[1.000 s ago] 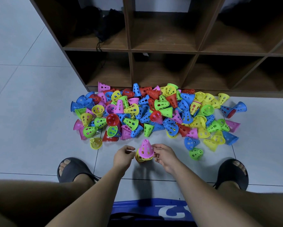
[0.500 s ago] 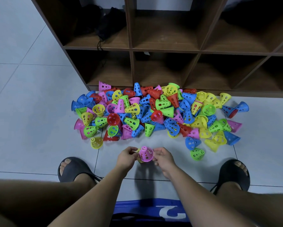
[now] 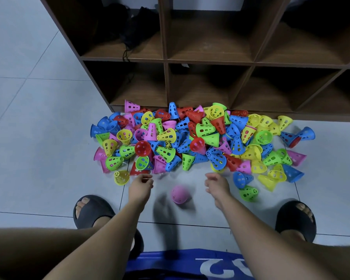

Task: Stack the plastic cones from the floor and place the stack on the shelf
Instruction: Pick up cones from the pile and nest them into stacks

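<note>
Fingers [image 3: 143, 177] above grey tiles [image 3: 38, 138] — brown shelf [image 3: 166, 61] beyond.

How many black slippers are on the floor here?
2. The left slipper sits left of the blurred pink cone; the right slipper sits right of it, near a lone green cone. No others show.

Both my bare forearms reach forward and down between my spread knees, and my left grip [image 3: 140, 185] and my right grip [image 3: 217, 183] hover well apart, backs of the hands turned up, each with its fingers loosely curled and holding nothing.
</note>
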